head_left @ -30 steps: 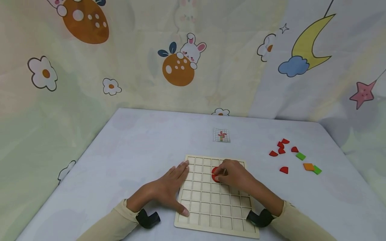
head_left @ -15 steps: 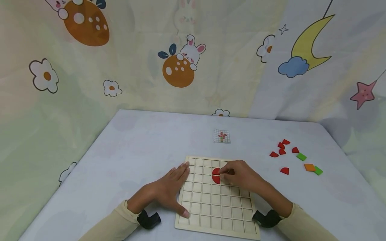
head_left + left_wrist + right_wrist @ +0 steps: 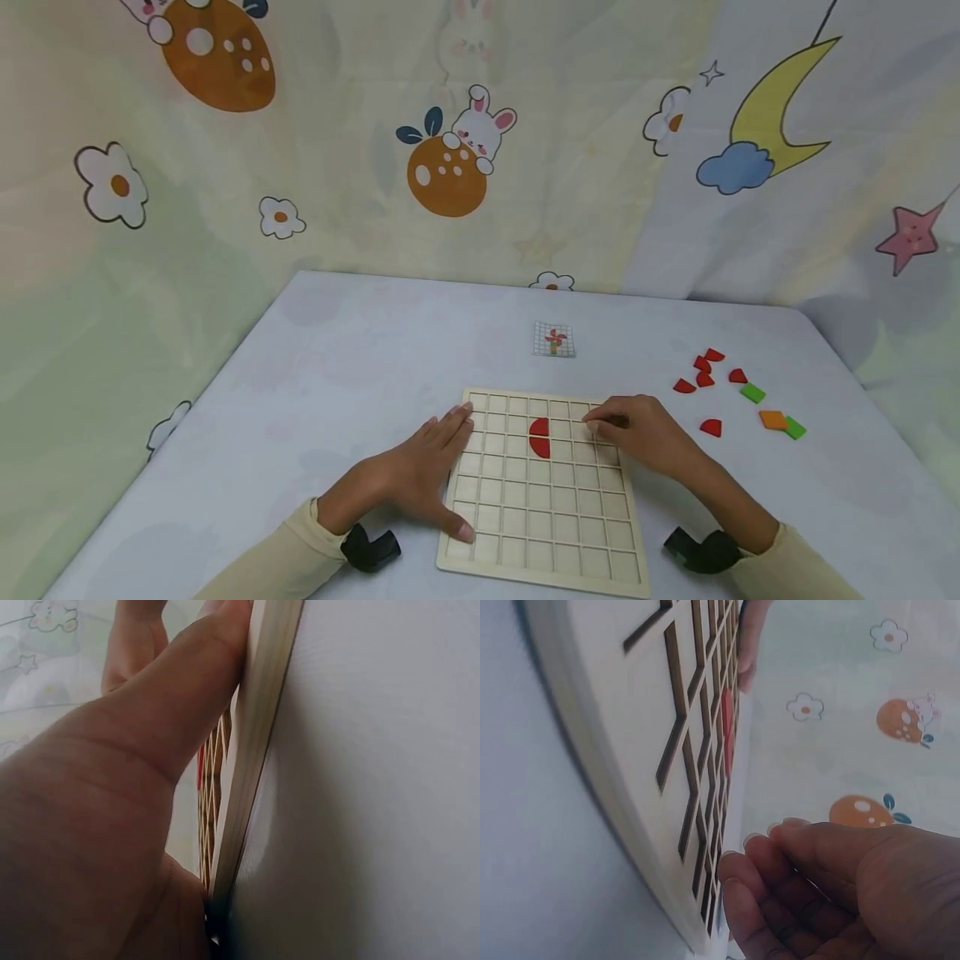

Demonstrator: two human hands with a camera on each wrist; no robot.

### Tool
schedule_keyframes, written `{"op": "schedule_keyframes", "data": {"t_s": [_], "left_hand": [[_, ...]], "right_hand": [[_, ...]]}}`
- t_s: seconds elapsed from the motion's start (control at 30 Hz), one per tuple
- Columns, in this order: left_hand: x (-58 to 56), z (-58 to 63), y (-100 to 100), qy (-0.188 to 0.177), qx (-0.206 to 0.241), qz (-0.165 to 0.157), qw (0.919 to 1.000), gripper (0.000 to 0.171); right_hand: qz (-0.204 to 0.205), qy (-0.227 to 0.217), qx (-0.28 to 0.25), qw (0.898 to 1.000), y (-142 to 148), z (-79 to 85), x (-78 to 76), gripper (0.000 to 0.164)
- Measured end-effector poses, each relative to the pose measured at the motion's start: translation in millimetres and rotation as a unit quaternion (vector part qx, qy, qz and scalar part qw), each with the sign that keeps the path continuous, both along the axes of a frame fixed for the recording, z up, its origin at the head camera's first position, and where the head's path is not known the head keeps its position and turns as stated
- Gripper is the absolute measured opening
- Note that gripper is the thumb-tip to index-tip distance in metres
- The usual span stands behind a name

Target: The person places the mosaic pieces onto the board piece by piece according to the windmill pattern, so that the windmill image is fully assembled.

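Observation:
A wooden grid board (image 3: 517, 533) lies on the table in front of me. My left hand (image 3: 420, 467) rests along its left edge, fingers spread and the thumb on the lower left corner; the left wrist view shows the thumb against the rim. Two red quarter-circle pieces sit in neighbouring cells, an upper one (image 3: 539, 427) and a lower one (image 3: 540, 448). Over the board's right side is my right hand (image 3: 648, 433), its fingers loosely bent. In the right wrist view no piece shows between those fingers (image 3: 742, 889).
Right of the board lie several loose red pieces (image 3: 711, 427), two green pieces (image 3: 753, 392) and an orange piece (image 3: 773, 420) overlapping one green. Behind the board is a small picture card (image 3: 554, 339) with a pinwheel on a grid. A printed cloth (image 3: 337, 150) hangs behind the table.
My right hand has moved right, off the two red pieces, which are now uncovered in their cells. The left hand has stayed on the board's edge.

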State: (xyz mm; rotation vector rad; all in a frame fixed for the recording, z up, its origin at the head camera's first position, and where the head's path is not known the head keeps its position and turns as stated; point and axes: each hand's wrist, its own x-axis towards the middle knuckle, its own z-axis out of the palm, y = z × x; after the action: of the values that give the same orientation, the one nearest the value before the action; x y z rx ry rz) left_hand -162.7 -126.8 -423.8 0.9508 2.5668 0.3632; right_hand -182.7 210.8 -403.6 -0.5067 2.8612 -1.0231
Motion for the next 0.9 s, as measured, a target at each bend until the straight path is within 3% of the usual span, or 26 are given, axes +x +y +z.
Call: {"op": "schedule_keyframes", "data": {"t_s": [0.37,0.9], "left_hand": [[1.4,1.7,2.0,0.008,0.005,-0.006,0.9999,0.134],[2.0,-0.3,0.1,0.005,0.012,-0.006,0.9999,0.133]], "right_hand": [[-0.044,0.028,0.022,0.998,38.4,2.5,3.3,0.019],[-0.109,0.055,0.055,0.991,119.1,-2.5,11.6,0.029]]}}
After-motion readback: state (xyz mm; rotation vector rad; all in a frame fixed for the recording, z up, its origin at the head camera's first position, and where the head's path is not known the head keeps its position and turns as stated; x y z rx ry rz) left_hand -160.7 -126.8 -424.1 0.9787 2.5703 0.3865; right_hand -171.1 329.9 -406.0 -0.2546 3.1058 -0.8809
